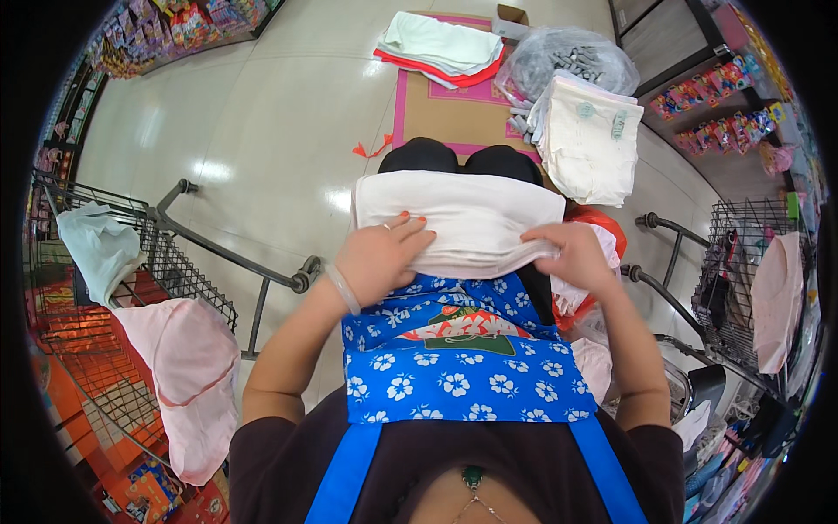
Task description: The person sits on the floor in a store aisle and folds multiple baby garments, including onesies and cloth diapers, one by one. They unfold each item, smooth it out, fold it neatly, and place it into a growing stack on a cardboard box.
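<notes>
A stack of folded white cloth [458, 209] lies across my lap, over black-clad knees [419, 157]. My left hand [386, 255] rests on top of its left part, fingers spread and pressing on the fabric; the thumb is hard to make out. At the right end, my right hand [573, 252] pinches the near edge of the layers between thumb and fingers. Several thin layers show along that edge. Below the cloth, a blue flowered apron [452, 386] covers my front.
Ahead, a cardboard sheet [452, 111] carries folded white and red cloths [438, 49]. Beside it are a clear plastic bag of grey pieces [576, 62] and a cream cloth pile [592, 141]. Wire carts [190, 268] [740, 281] flank me. A red bag [592, 223] sits by my right arm.
</notes>
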`<state>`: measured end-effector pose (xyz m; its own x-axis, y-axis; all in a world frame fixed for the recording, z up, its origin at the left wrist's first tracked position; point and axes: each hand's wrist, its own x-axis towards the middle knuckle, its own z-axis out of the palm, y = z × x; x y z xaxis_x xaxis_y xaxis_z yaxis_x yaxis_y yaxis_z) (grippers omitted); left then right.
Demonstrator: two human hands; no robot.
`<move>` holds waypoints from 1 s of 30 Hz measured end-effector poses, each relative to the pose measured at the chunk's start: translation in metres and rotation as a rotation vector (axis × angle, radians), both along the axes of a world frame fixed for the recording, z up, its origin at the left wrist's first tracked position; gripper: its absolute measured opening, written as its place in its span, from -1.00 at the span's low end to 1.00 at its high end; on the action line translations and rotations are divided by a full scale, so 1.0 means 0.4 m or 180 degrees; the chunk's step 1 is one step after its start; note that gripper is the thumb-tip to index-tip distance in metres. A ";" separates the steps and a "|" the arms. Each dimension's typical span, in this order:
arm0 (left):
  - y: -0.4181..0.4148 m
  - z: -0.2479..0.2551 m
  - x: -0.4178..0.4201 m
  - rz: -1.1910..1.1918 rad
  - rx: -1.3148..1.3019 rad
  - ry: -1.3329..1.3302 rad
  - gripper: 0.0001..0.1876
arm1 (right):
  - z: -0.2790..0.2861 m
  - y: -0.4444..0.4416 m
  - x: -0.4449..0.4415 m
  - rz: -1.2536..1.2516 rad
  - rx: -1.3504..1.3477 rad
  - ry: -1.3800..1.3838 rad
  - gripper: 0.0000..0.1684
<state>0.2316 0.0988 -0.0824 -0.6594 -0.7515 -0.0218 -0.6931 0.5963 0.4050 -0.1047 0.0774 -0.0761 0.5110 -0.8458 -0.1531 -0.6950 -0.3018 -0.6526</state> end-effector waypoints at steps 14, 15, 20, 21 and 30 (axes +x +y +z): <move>-0.203 0.107 -0.019 0.0111 0.2039 -0.0491 -0.43 | -0.018 -0.228 0.002 -0.0632 0.2434 -0.1656 -0.64; -0.169 0.106 -0.040 0.0193 0.1337 -0.0474 -0.31 | -0.021 -0.228 0.002 -0.0596 0.2421 -0.1696 -0.64; -0.011 0.072 -0.205 0.0615 -0.0910 -0.0171 0.01 | -0.023 -0.228 0.003 -0.0530 0.2367 -0.1697 -0.63; -0.012 0.039 -0.206 0.0698 -0.1158 -0.0313 -0.04 | -0.022 -0.229 0.003 -0.0520 0.2336 -0.1678 -0.63; -0.146 0.056 -0.114 0.1217 -0.0075 -0.0052 -0.66 | 0.081 -0.222 0.035 -0.0555 0.1815 -0.1897 -0.61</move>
<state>0.1861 0.0402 -0.0600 -0.3311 -0.9435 -0.0098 -0.8736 0.3026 0.3811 -0.0906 -0.0115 -0.0436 0.5108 -0.7952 -0.3267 -0.1920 0.2650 -0.9450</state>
